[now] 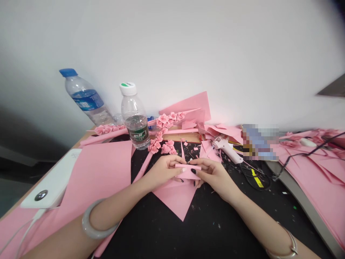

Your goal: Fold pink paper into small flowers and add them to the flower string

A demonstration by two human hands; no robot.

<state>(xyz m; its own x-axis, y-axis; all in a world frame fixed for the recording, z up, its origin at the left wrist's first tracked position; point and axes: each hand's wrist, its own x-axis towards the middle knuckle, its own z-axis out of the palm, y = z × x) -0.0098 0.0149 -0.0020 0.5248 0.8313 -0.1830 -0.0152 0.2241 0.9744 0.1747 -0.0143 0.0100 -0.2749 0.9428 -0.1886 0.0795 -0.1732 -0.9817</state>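
Both hands pinch a small piece of pink paper (188, 173), its upper edge turned over in a roll or fold. My left hand (165, 169) is closed on its left end, thumb on the front face. At the right end, my right hand (211, 173) is closed too, a dark-nailed thumb pressing the front. Beneath the hands a larger pink sheet (181, 201) lies with one corner pointing towards me; I cannot tell whether it joins the held piece. Pink paper flowers (168, 146) sit just beyond my left hand.
Two plastic bottles, one white-capped (136, 126) and one blue-capped (86, 99), stand at the back left. A glue gun (227, 149) lies behind my right hand, its cable trailing right. A white power bank (52, 180) rests at left. Paper scraps dot the black mat (151, 230).
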